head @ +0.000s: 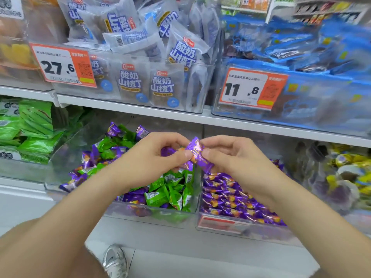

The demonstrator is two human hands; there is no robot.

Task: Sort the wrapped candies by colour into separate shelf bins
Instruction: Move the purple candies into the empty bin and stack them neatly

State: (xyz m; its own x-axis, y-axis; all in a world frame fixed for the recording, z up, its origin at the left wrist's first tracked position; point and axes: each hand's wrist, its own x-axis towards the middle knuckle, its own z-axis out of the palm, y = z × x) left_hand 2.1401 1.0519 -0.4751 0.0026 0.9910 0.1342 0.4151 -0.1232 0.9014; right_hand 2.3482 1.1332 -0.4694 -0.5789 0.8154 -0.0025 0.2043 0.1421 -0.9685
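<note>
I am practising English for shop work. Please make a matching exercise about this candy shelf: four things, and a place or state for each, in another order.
Things:
1. raised candy
2. centre bin
3. red-label bin
4. green packs

Places or states:
a. only purple candies inside
b. far left, lower shelf
c. pinched by left hand and right hand
d. green and purple candies mixed

Pairs: 1-c, 2-d, 3-a, 4-b.
</note>
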